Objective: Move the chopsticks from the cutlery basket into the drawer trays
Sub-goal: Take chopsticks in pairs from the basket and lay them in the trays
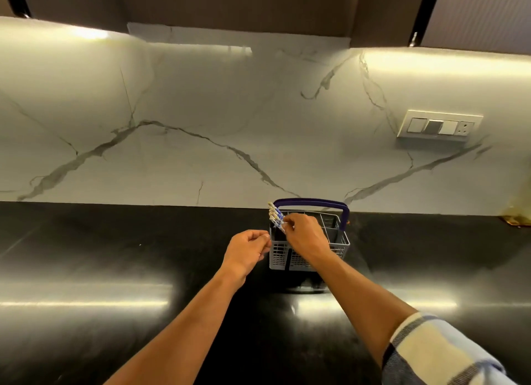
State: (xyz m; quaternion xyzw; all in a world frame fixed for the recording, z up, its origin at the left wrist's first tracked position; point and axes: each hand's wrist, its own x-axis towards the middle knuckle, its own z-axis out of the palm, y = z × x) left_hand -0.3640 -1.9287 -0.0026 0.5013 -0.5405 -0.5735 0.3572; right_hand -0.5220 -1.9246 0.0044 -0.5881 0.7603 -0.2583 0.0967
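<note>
A black countertop (115,269) is spreading across the near part of the scene, shining with streaks of reflected light, and a white marble backsplash (201,111) with grey veins is rising behind it at the far side.

The left hand (247,249) is hovering just left of the cutlery basket (309,255), its fingers curling loosely inward near the basket's left wall; whether the fingertips are touching the wall or pinching anything, I cannot tell.

The basket, grey plastic lattice with a blue handle (311,204) arching over its far side, is sitting on the countertop close to the backsplash. The chopsticks (275,216), a bundle with blue and white patterned ends, are standing in the basket's left compartment and leaning up and to the left, their tops poking above the rim.

The right hand (304,235) is reaching over the basket from the right, its fingers pinching the chopsticks just below their patterned tops. A checked sleeve (436,353) is showing on the right arm at the near right corner.

Farther right, a white switch plate (438,125) is sitting on the backsplash.
</note>
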